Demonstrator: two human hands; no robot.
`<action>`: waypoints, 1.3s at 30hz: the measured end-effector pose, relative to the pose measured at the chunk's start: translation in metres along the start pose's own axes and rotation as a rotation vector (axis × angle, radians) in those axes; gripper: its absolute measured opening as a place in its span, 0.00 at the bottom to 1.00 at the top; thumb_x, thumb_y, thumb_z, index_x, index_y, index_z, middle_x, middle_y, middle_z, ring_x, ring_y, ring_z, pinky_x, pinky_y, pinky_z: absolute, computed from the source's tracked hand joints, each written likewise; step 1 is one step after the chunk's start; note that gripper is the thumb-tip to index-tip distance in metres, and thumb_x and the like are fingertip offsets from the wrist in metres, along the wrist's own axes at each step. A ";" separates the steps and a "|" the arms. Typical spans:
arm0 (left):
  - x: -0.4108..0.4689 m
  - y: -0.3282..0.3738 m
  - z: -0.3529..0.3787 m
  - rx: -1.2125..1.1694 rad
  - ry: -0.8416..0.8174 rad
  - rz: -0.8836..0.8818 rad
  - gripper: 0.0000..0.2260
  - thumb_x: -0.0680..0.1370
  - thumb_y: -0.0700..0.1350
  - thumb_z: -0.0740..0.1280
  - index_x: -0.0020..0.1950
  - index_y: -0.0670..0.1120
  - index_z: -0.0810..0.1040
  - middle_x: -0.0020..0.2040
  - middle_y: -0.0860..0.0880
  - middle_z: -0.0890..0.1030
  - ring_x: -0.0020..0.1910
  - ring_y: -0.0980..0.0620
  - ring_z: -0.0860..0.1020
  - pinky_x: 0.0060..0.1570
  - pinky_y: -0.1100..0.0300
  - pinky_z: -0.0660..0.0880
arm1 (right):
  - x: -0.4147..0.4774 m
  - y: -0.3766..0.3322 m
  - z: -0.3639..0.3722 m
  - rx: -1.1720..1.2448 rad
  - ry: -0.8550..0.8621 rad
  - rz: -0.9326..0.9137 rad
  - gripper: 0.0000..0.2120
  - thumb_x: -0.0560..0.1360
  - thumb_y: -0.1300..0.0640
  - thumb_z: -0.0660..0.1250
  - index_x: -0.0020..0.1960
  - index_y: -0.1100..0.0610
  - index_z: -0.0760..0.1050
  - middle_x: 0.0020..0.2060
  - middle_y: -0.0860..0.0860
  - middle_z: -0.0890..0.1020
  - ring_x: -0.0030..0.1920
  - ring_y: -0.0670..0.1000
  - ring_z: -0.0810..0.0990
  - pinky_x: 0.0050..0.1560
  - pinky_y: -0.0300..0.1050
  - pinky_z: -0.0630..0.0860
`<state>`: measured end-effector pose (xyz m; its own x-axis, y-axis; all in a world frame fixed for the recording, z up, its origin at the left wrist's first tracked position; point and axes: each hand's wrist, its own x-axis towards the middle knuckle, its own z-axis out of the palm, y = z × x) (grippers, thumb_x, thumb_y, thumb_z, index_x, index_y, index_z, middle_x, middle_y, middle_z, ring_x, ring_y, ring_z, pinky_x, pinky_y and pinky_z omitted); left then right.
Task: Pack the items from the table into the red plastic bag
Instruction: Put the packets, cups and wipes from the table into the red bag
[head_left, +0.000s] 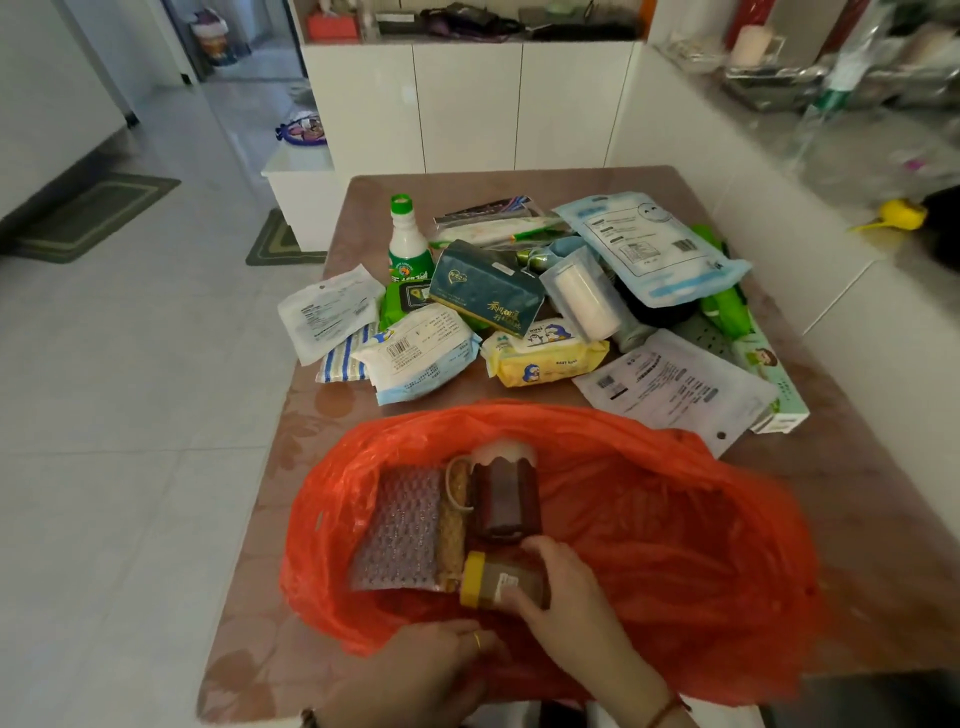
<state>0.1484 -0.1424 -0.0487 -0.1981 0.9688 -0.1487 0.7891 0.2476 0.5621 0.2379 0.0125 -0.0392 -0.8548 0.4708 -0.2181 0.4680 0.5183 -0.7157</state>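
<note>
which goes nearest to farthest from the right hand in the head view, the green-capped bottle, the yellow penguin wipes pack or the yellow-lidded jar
1. yellow-lidded jar: gripped by the right hand, inside the red plastic bag.
2. yellow penguin wipes pack: on the table, just beyond the bag.
3. green-capped bottle: upright, far back on the left.

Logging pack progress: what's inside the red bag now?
Inside the red bag: a bubble-wrap pouch, a rubber-banded tan packet, a dark brown container, and a yellow-lidded jar gripped by the right hand. Anything under them is hidden.
</note>
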 end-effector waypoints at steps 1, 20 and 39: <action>0.001 0.001 -0.005 -0.047 0.025 -0.005 0.11 0.70 0.53 0.63 0.52 0.59 0.73 0.49 0.61 0.81 0.48 0.66 0.78 0.47 0.71 0.75 | 0.002 0.001 -0.013 0.050 0.083 -0.014 0.13 0.70 0.53 0.69 0.54 0.49 0.72 0.46 0.44 0.75 0.41 0.40 0.75 0.46 0.32 0.70; 0.164 0.062 -0.087 -0.988 0.484 -0.248 0.10 0.76 0.41 0.63 0.54 0.54 0.74 0.54 0.47 0.79 0.51 0.49 0.79 0.51 0.58 0.77 | 0.082 0.082 -0.187 0.422 0.742 0.265 0.12 0.74 0.57 0.65 0.55 0.61 0.75 0.50 0.58 0.80 0.47 0.50 0.77 0.42 0.41 0.75; 0.208 0.050 -0.124 -1.819 0.643 -0.391 0.19 0.71 0.39 0.63 0.62 0.42 0.74 0.56 0.38 0.81 0.54 0.39 0.80 0.50 0.44 0.78 | 0.157 0.037 -0.239 -0.002 0.404 -0.077 0.28 0.71 0.47 0.68 0.68 0.48 0.63 0.71 0.50 0.66 0.71 0.51 0.63 0.68 0.50 0.63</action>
<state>0.0744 0.0718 0.0489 -0.6602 0.6234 -0.4190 -0.6896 -0.2821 0.6670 0.1742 0.2762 0.0583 -0.7310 0.6728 0.1140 0.4074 0.5643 -0.7181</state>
